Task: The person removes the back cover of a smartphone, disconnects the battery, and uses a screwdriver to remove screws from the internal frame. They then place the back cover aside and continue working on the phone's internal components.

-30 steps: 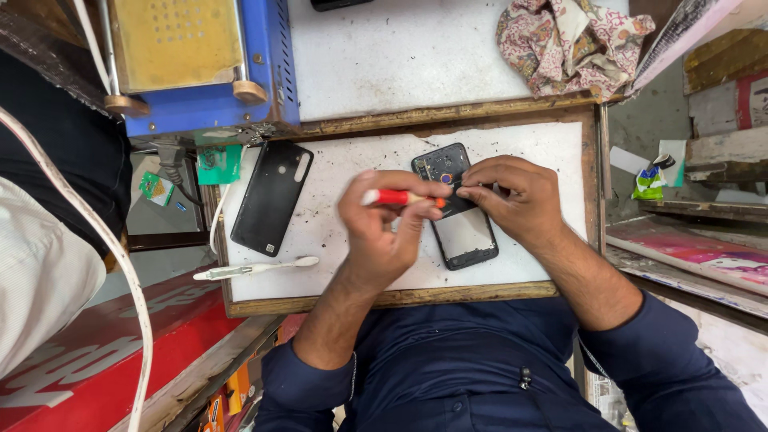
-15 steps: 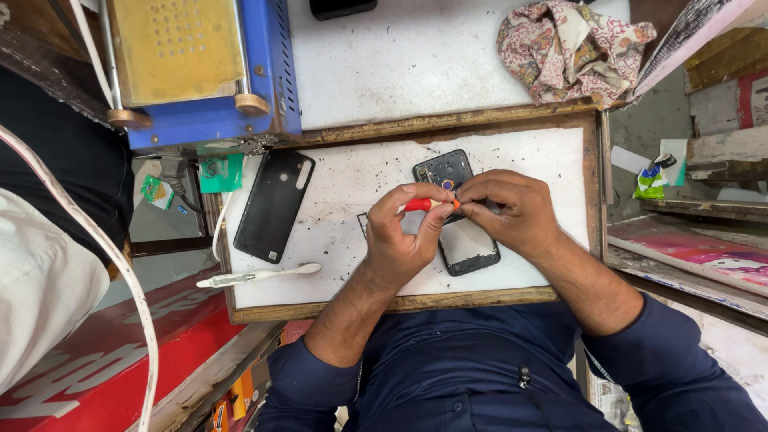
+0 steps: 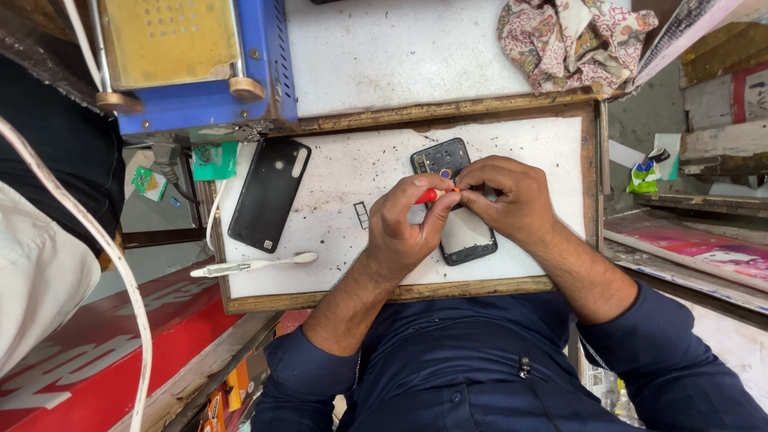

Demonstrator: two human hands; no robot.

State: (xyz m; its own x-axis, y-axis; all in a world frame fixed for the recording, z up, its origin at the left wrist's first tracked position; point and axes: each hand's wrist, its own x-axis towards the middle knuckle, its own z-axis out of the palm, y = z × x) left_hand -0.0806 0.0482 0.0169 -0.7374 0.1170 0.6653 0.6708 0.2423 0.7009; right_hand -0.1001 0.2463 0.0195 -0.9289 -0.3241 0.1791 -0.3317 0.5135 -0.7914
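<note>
A: Status? 
B: Opened phone [image 3: 458, 210] lies on the bench [image 3: 344, 184]. Left hand [image 3: 404, 232] pinches a red-handled screwdriver [image 3: 430, 194]; right hand [image 3: 512, 200] closes on its tip.

A: Next requirement? 
B: Probably seating the tip squarely in a screw near the camera end.
</note>
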